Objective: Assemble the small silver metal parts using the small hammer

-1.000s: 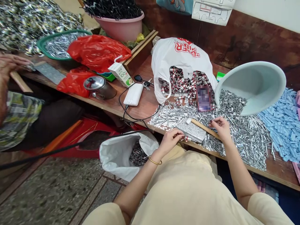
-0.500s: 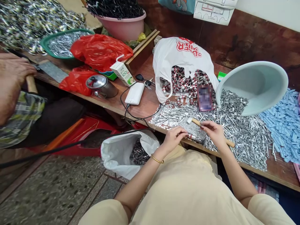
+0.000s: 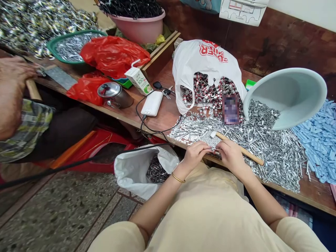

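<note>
Between my two hands, at the table's front edge, is a small silver metal piece with a red band (image 3: 215, 152), mostly covered by fingers. My left hand (image 3: 196, 154) pinches its left end between thumb and fingers. Bent around its right end are the closed fingers of my right hand (image 3: 232, 156). Just beyond the hands a hammer (image 3: 245, 152) lies with its wooden handle slanting to the right, and its pale head rests near a grey metal plate (image 3: 211, 140). Loose silver metal parts (image 3: 278, 157) spread around it.
Behind stands a white plastic bag (image 3: 183, 57) of red-banded metal pieces, a phone (image 3: 231, 109) before it. A tipped grey basin (image 3: 309, 84) and light blue strips (image 3: 315, 140) are rightward. Leftward: power bank (image 3: 152, 104), drink carton (image 3: 138, 80), steel mug (image 3: 119, 98), another person's hand (image 3: 13, 80). Below, an open white sack (image 3: 128, 171).
My right hand has moved left and down from beside the hammer handle to the small metal piece. My left hand stays in place, still pinching it. The view has shifted slightly.
</note>
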Motion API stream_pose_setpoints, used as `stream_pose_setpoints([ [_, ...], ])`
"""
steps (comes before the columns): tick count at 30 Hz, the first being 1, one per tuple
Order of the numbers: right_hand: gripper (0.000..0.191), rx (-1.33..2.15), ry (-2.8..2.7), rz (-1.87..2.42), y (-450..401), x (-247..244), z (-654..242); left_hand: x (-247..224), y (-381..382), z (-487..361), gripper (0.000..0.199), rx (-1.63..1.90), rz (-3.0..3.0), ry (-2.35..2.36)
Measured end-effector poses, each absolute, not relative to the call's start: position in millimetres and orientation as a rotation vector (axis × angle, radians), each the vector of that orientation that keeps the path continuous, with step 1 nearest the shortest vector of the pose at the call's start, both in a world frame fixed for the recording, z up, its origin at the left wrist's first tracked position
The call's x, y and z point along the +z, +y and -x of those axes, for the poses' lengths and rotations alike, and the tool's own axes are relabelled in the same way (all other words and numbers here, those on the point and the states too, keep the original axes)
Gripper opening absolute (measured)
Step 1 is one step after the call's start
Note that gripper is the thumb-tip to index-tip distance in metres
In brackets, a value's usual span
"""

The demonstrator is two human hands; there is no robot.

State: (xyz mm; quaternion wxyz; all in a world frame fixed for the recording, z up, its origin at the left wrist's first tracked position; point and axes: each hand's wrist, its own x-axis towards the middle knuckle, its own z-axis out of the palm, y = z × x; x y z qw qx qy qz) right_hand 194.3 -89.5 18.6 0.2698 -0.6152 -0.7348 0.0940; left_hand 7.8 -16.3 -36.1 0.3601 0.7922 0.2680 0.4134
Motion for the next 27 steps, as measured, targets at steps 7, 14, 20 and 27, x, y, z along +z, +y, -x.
stream_pose_setpoints([
  [7,0.022,0.263,-1.962,1.711,-88,20,-194,-34,-15,-7,0.016,1.051,-2.055,0.689],
  [14,0.022,0.362,-2.019,1.64,-87,23,-199,-32,-19,-10,0.016,1.043,-2.055,0.685],
  [20,0.015,0.606,-1.832,1.534,-97,26,-199,-21,-28,-15,0.018,1.068,-2.025,0.729],
  [27,0.013,0.701,-1.34,1.549,-109,11,-188,-9,-36,-25,0.016,1.045,-1.93,0.807],
])
